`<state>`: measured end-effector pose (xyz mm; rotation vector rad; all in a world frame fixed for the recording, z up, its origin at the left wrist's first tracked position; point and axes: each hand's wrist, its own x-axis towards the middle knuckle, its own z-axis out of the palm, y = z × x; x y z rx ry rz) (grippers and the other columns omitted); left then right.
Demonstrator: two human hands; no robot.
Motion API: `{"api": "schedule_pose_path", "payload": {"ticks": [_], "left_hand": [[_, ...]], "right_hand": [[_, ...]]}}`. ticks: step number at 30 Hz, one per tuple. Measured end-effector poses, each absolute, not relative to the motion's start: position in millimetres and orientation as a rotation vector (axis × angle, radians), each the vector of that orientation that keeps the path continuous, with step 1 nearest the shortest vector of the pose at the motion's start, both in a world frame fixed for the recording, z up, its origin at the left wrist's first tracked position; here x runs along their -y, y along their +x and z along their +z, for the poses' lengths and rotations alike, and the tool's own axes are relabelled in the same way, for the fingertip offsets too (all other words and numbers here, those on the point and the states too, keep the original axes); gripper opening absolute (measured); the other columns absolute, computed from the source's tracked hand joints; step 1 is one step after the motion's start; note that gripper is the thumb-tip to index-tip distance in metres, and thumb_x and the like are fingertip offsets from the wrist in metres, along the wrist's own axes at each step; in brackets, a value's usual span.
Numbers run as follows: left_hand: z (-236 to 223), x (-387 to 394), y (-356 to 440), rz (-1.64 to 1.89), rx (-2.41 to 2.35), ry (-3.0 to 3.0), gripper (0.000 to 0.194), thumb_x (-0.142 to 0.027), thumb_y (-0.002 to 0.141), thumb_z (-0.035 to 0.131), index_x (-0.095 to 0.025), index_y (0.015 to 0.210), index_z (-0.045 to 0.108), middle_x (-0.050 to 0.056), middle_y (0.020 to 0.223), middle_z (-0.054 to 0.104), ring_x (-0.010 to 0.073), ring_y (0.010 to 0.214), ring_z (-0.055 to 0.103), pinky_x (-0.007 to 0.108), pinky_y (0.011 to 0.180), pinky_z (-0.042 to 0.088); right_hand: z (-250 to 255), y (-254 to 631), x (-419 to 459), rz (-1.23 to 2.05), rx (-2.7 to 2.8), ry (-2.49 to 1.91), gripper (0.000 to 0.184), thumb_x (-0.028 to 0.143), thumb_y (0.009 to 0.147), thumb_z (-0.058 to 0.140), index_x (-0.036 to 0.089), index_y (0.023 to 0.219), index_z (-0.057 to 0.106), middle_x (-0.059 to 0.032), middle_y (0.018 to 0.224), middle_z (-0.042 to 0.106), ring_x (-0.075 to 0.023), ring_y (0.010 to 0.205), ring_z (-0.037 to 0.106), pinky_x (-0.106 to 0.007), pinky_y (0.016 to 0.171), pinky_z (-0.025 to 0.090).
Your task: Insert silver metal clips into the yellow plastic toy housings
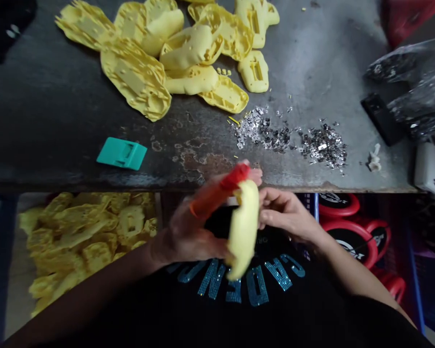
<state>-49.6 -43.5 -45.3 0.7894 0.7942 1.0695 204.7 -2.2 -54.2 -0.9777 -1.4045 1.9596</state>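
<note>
My left hand [199,229] is closed around a yellow plastic shell [244,229], held upright just off the table's front edge, in front of my chest. An orange and red covering [217,193] wraps one finger of this hand. To the shell's right, my right hand [288,215] has thumb and fingers pinched together at the shell's edge. Whatever sits in that pinch is hidden. Small shiny metal clips [324,145] lie in loose heaps on the table beyond my hands. More yellow shells [134,79] are piled farther back.
The grey table [58,116] ends at a front edge. A teal plastic piece [122,153] lies at its left. On the right are a black block [382,118], clear plastic bags [427,87] and a white device [428,166]. Below stand yellow shells [90,237] and red-rimmed discs [351,239].
</note>
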Motion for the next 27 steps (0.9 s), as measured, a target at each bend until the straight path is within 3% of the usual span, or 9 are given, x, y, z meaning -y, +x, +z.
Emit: {"api": "schedule_pose_path", "payload": {"ticks": [3,5,9,15,21,27], "left_hand": [[-44,38,-48,1.272,-0.835,0.902,0.098,-0.034,0.075,0.111,-0.048,0.162,0.069,-0.003,0.156,0.079,0.0439,0.155,0.068,0.047,0.115,0.067],[-47,34,-46,1.334,-0.840,0.769,0.080,-0.054,0.083,0.104,-0.042,0.156,0.073,0.000,0.150,0.083,0.0433,0.155,0.067,0.043,0.104,0.071],[-54,33,-41,1.301,-0.830,0.548,0.067,-0.063,0.083,0.103,-0.034,0.139,0.080,0.004,0.150,0.083,0.0393,0.158,0.064,0.040,0.101,0.072],[-48,35,-39,1.215,-0.813,0.443,0.068,-0.065,0.083,0.102,-0.034,0.141,0.080,0.002,0.147,0.083,0.0377,0.151,0.070,0.043,0.102,0.073],[-50,28,-34,1.096,-0.692,0.456,0.058,-0.071,0.100,0.083,-0.027,0.138,0.084,0.006,0.134,0.089,0.0270,0.105,0.085,0.031,0.077,0.070],[-64,28,-29,0.978,-0.525,0.383,0.061,-0.068,0.106,0.073,-0.023,0.148,0.078,0.013,0.135,0.089,0.0281,0.097,0.089,0.026,0.064,0.066]], "right_hand": [[-44,235,-28,1.017,1.968,-1.182,0.011,0.038,0.105,0.083,0.028,0.109,0.084,-0.0019,0.100,0.085,-0.0207,0.091,0.078,-0.037,0.084,0.060],[-45,251,-53,0.417,2.139,-1.297,0.008,0.028,0.107,0.077,0.029,0.106,0.084,-0.0037,0.101,0.083,-0.0246,0.096,0.074,-0.043,0.090,0.056],[-63,258,-84,-0.071,2.305,-1.315,0.011,0.032,0.112,0.073,0.032,0.114,0.083,-0.0042,0.106,0.082,-0.0283,0.102,0.068,-0.046,0.092,0.047],[-69,260,-70,-0.062,2.387,-1.228,0.014,0.029,0.114,0.070,0.031,0.107,0.081,-0.0023,0.104,0.084,-0.0255,0.095,0.065,-0.045,0.089,0.040],[-71,264,-75,0.103,2.245,-1.359,0.009,0.033,0.110,0.074,0.030,0.114,0.082,-0.0049,0.104,0.082,-0.0296,0.101,0.070,-0.047,0.093,0.046],[-63,254,-80,0.219,2.260,-1.262,0.005,0.034,0.107,0.079,0.031,0.105,0.081,-0.0037,0.098,0.081,-0.0292,0.093,0.071,-0.048,0.090,0.052]]}}
